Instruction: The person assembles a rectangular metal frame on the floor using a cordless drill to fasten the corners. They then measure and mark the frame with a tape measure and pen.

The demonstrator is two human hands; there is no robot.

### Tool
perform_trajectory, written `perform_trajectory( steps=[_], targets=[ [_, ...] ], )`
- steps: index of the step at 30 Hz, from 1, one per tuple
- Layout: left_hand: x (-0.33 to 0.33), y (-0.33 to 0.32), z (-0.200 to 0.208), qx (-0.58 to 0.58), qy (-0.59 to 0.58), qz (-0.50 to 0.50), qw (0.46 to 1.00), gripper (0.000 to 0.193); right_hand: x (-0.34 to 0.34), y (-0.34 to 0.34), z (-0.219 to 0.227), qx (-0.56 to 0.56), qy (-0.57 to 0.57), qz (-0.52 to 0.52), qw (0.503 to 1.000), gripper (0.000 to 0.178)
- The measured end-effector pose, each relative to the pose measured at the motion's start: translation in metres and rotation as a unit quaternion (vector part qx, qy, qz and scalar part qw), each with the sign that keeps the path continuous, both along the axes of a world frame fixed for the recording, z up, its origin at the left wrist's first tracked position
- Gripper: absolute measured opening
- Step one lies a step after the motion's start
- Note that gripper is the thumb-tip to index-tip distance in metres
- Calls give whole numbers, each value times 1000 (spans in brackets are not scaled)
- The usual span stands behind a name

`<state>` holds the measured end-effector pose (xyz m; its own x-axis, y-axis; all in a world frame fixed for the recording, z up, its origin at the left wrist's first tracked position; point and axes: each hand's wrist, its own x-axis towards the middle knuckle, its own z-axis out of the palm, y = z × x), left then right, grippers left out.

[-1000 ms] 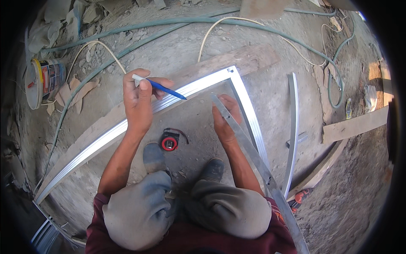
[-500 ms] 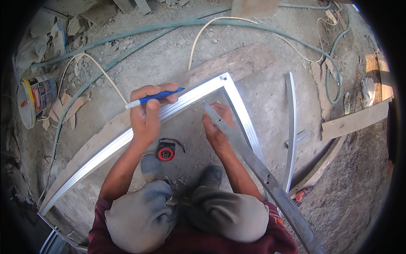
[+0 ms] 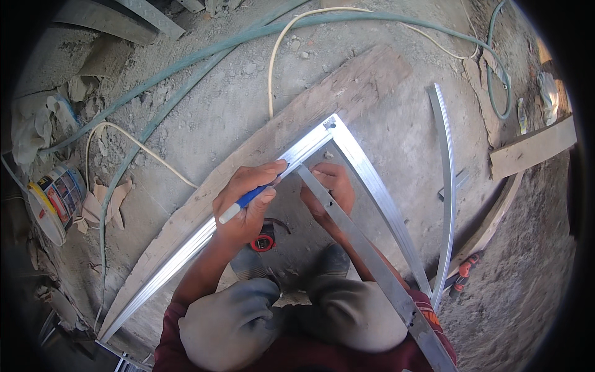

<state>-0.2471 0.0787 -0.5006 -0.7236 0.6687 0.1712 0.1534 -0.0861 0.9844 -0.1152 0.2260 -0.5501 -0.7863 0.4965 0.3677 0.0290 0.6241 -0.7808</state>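
Note:
My left hand (image 3: 243, 197) pinches a blue pen with a white end (image 3: 250, 199), its tip end over the silver metal profile beside the end of a grey bar. That grey metal bar with holes (image 3: 370, 255) is gripped near its far end by my right hand (image 3: 330, 191). Its end meets the inner edge of the left profile, and the rest runs back past my right knee. The silver profiles (image 3: 379, 203) join at a corner with a hole. Partly hidden by my left wrist, a red and black tape measure (image 3: 264, 242) lies on the ground.
A wooden plank (image 3: 204, 197) lies under the left profile. Another curved-looking silver strip (image 3: 444, 155) lies at the right, near a red-handled tool (image 3: 468, 266). A green hose (image 3: 204, 54) and a cream cable (image 3: 271, 74) cross the ground. A paint bucket (image 3: 57, 201) is tipped at the left.
My left hand has brought the pen right and down onto the profile, its tip now pointing at the bar's end. The bar's end has come against the frame's inner edge. The view has shifted.

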Motion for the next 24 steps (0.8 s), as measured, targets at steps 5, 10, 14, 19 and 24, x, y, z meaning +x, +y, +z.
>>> perform_trajectory(
  steps=[5,10,14,19,24],
  targets=[
    [-6,0,0,-19,18,-19,999,24,-4,2,-3,48,7,-17,999,43],
    [-11,-2,2,-46,64,-46,996,26,-6,3,0,19,-4,-8,1000,44],
    [-14,-2,6,-43,100,-58,992,26,-4,4,0,-6,-20,24,999,47],
    [-12,3,6,-34,91,-39,994,26,-4,7,-1,-21,-3,39,999,49],
    [-9,1,5,-40,45,-16,998,26,-2,11,0,-11,-43,71,996,50]
  ],
)
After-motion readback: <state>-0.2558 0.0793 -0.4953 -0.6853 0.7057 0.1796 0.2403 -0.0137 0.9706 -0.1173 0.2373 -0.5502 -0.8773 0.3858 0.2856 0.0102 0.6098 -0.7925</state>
